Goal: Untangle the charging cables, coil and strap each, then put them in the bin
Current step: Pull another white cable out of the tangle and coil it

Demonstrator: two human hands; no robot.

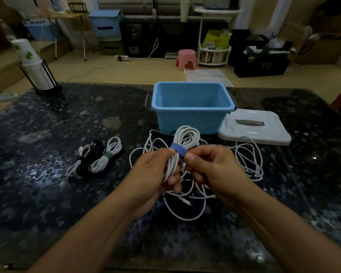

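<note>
1. Left hand [156, 170] grips a coiled white cable [182, 146] above the bench [47, 194]; right hand [211, 166] pinches the blue strap [178, 149] around it
2. Loose white cables [248, 160] lie beneath; blue bin [193, 117] just behind; three strapped coils [95, 158] lie left

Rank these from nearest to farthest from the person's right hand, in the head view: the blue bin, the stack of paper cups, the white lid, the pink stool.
From the right hand:
1. White lid, on the table just beyond and to its right.
2. Blue bin, straight ahead, behind the loose cables; close to the lid's rank.
3. Stack of paper cups, far left table corner.
4. Pink stool, on the floor beyond the table.
</note>
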